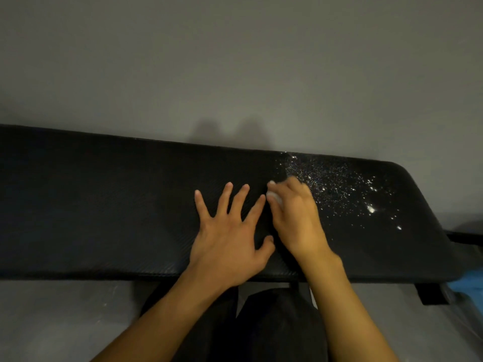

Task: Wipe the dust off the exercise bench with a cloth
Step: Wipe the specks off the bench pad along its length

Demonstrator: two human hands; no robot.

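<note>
**Wipe under way at the dust's near-left edge**

The right hand [292,212] was curled down w/ fingers bunched over a small pale cloth [274,195], most of it hidden under the palm; only a bit showed at the fingertips. It sat pressed on the bench [104,205], right at the left margin of the dust [339,189], prob. so a stroke could push the specks rightward toward the bench end. The left hand [227,231] lay flat just beside it, fingers spread wide, holding nothing, likely bracing body weight while leaning over. Its forefinger tip nearly touched the cloth.

Count: 2 hands, 1 cloth, 1 bench, 1 dust patch. That patch spread from mid-right to near the right end, far edge to near-middle, w/ a few bigger white flecks at right. Bench left of the hands looked clean, so approx. half seemed done. A blue item [467,283] sat at the near right, unclear what.
</note>
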